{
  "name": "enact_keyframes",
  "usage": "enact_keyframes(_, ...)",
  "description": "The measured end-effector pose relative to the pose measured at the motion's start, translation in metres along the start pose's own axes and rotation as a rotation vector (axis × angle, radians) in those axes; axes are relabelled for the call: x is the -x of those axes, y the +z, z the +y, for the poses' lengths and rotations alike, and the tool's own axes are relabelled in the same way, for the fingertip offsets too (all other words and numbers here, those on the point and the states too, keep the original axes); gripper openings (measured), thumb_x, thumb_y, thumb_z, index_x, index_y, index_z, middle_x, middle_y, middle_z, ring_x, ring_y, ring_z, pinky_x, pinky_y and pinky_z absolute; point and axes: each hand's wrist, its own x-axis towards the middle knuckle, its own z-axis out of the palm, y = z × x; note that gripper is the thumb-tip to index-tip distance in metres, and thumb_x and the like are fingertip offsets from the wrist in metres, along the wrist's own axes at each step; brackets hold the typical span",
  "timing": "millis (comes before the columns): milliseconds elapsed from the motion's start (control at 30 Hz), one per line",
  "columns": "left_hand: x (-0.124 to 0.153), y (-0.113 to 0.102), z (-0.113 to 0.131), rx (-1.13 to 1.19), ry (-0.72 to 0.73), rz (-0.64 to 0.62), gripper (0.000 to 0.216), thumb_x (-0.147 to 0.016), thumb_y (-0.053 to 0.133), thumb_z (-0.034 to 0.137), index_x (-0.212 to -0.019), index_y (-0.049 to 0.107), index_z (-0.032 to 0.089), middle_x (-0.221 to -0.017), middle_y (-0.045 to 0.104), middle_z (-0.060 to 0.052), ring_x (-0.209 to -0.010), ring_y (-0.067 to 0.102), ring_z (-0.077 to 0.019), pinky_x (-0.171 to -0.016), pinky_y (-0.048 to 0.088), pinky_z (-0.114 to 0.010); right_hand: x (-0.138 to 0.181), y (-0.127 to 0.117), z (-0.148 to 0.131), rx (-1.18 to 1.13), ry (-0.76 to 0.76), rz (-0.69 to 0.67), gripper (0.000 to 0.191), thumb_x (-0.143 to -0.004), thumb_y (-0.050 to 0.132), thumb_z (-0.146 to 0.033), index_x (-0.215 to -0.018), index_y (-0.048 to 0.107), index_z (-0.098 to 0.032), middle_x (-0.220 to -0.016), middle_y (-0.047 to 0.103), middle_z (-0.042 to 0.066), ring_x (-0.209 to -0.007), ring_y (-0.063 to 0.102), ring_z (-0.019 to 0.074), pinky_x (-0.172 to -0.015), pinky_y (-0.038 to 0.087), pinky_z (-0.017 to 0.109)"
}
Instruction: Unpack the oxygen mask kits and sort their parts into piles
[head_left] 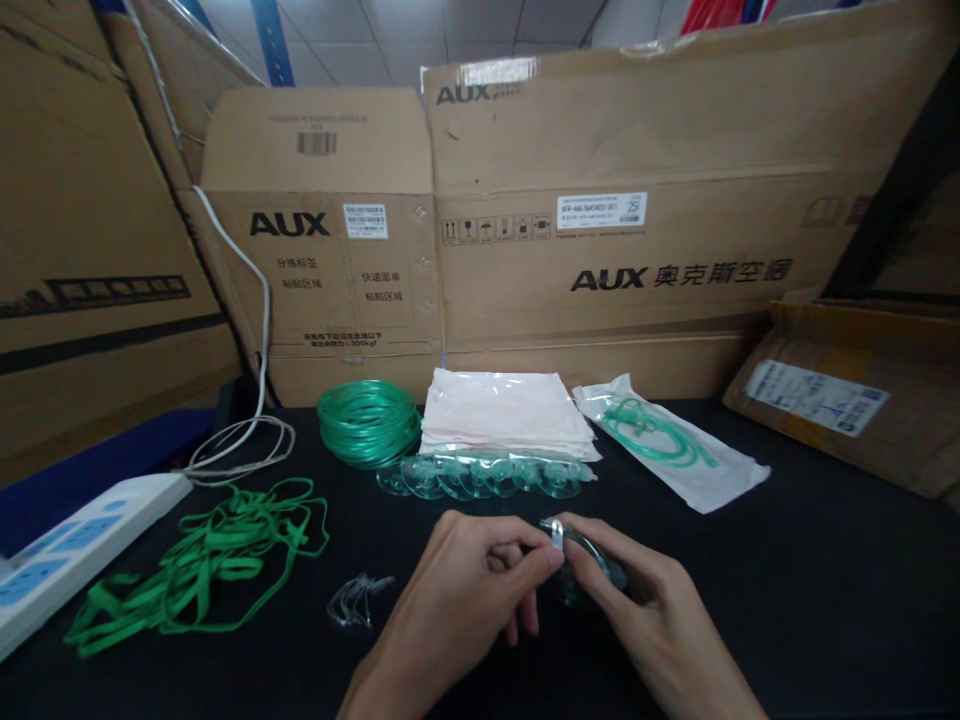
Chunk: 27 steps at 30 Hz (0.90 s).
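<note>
Both hands meet low at the centre of the black table [825, 600]. The right hand [652, 620] cups a clear green mask [592, 570], fingers closed round its rim, just above the tabletop. The left hand [457, 590] pinches a small metal nose clip [556, 533] at the mask's top edge between thumb and forefinger.

The mask looks light, thin and pliable, probably slick, so it is best held by the rim rather than squeezed at the dome. The clip looks tiny, bendable and easy to drop.

Behind lie a row of masks [487, 477], a stack of plastic bags [502, 410], a coil of green tubing [367, 420] and 1 sealed pack [667, 440]. To the left lie green elastic straps [202, 565] and loose clips [356, 600].
</note>
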Motion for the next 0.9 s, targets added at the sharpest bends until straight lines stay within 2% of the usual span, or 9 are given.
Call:
enact_keyframes(233, 0.002, 0.0, -0.001, 0.018, 0.008, -0.026, 0.035, -0.093, 0.057, 0.047, -0.09, 0.078, 0.019, -0.052, 0.061, 0.003, -0.043, 0.053, -0.0092, -0.045, 0.039, -0.016, 0.001, -0.004, 0.002, 0.039, 0.016, -0.106, 0.037, -0.095, 0.057, -0.044, -0.115, 0.076, -0.019, -0.108, 0.076, 0.009, -0.099, 0.07, 0.0251, -0.081, 0.057, 0.028)
enact_keyframes(333, 0.001, 0.0, 0.0, 0.013, 0.004, -0.061, 0.034, -0.094, 0.057, 0.047, -0.091, 0.076, 0.02, -0.053, 0.06, 0.004, -0.042, 0.052, -0.0095, -0.045, 0.04, -0.017, 0.001, -0.003, 0.001, 0.025, 0.044, -0.101, 0.037, -0.094, 0.058, -0.044, -0.113, 0.076, -0.019, -0.105, 0.076, 0.009, -0.096, 0.07, 0.0253, -0.08, 0.057, 0.029)
enact_keyframes(433, -0.001, 0.0, -0.001, -0.076, 0.05, 0.045, 0.026, -0.089, 0.066, 0.045, -0.093, 0.073, 0.021, -0.059, 0.061, 0.005, -0.048, 0.052, -0.0097, -0.048, 0.039, -0.019, 0.0, 0.0, -0.001, 0.006, 0.066, -0.088, 0.037, -0.093, 0.058, -0.045, -0.11, 0.076, -0.018, -0.099, 0.076, 0.008, -0.09, 0.069, 0.0237, -0.079, 0.056, 0.029)
enact_keyframes(500, -0.002, -0.002, -0.002, -0.168, 0.14, 0.149, 0.023, -0.086, 0.073, 0.042, -0.098, 0.07, 0.023, -0.075, 0.065, 0.004, -0.061, 0.057, -0.0111, -0.055, 0.043, -0.019, -0.001, 0.001, -0.002, -0.011, 0.076, -0.114, 0.038, -0.094, 0.056, -0.047, -0.11, 0.076, -0.018, -0.1, 0.076, 0.007, -0.088, 0.068, 0.0226, -0.081, 0.055, 0.029)
enact_keyframes(600, -0.001, -0.006, -0.003, -0.272, 0.3, 0.158, 0.022, -0.09, 0.07, 0.035, -0.111, 0.069, 0.029, -0.112, 0.068, 0.0, -0.098, 0.063, -0.0154, -0.086, 0.05, -0.024, -0.001, 0.001, -0.003, -0.049, 0.094, -0.133, 0.04, -0.095, 0.056, -0.048, -0.114, 0.074, -0.019, -0.109, 0.075, 0.008, -0.096, 0.068, 0.0229, -0.087, 0.053, 0.03)
enact_keyframes(667, 0.0, -0.01, -0.003, -0.322, 0.382, 0.129, 0.023, -0.093, 0.067, 0.032, -0.116, 0.069, 0.032, -0.132, 0.062, 0.0, -0.121, 0.056, -0.0177, -0.106, 0.042, -0.029, -0.001, 0.001, -0.003, -0.065, 0.099, -0.124, 0.041, -0.094, 0.056, -0.05, -0.115, 0.073, -0.019, -0.113, 0.075, 0.009, -0.103, 0.068, 0.0243, -0.091, 0.052, 0.03)
enact_keyframes(700, 0.001, -0.011, -0.003, -0.342, 0.407, 0.121, 0.023, -0.094, 0.066, 0.03, -0.117, 0.07, 0.033, -0.137, 0.059, 0.001, -0.127, 0.053, -0.0183, -0.111, 0.038, -0.03, -0.001, 0.001, -0.004, -0.068, 0.098, -0.124, 0.042, -0.094, 0.057, -0.051, -0.115, 0.073, -0.019, -0.113, 0.075, 0.009, -0.105, 0.067, 0.0249, -0.092, 0.052, 0.03)
enact_keyframes(767, 0.002, -0.013, -0.004, -0.356, 0.438, 0.095, 0.023, -0.095, 0.065, 0.029, -0.117, 0.07, 0.033, -0.139, 0.06, 0.001, -0.129, 0.053, -0.0181, -0.113, 0.037, -0.031, 0.0, 0.001, -0.004, -0.07, 0.094, -0.131, 0.042, -0.093, 0.057, -0.052, -0.113, 0.074, -0.018, -0.112, 0.075, 0.009, -0.105, 0.068, 0.0256, -0.093, 0.052, 0.031)
enact_keyframes(900, 0.003, -0.015, -0.004, -0.31, 0.456, 0.019, 0.028, -0.092, 0.069, 0.032, -0.119, 0.069, 0.03, -0.125, 0.071, 0.001, -0.12, 0.061, -0.018, -0.11, 0.041, -0.032, -0.001, 0.001, -0.007, -0.06, 0.093, -0.148, 0.041, -0.094, 0.057, -0.052, -0.108, 0.075, -0.019, -0.11, 0.075, 0.009, -0.104, 0.068, 0.0263, -0.095, 0.052, 0.033)
